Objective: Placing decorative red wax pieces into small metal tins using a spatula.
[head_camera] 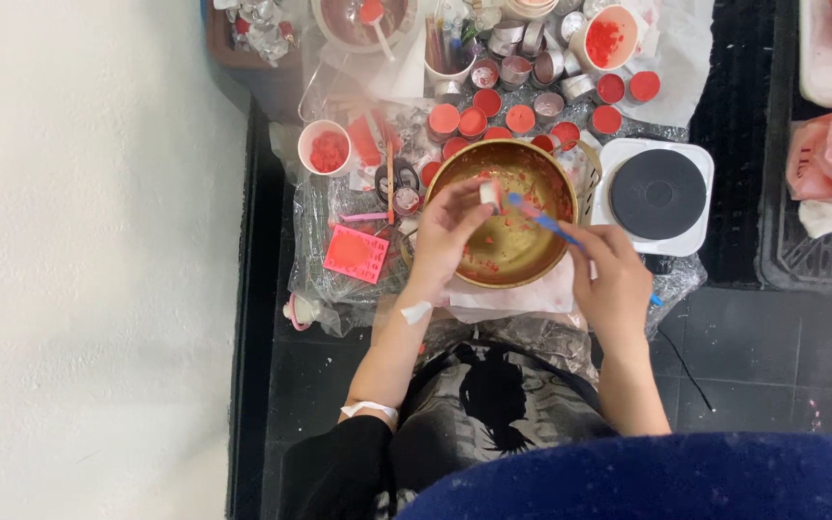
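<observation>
Over brass bowl [503, 214], perhaps spatula [541, 221].

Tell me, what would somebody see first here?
First the shiny gold bowl in the middle, smeared with red bits. The left hand holds a small white piece over it, and the right hand dips a blue tool in. Behind the bowl sit many little tins filled with red, and to its right a white hot plate with a black disc.

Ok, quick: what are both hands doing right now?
Left hand: closed on a small white container over the brass bowl.
Right hand: closed on a blue-handled tool.
</observation>
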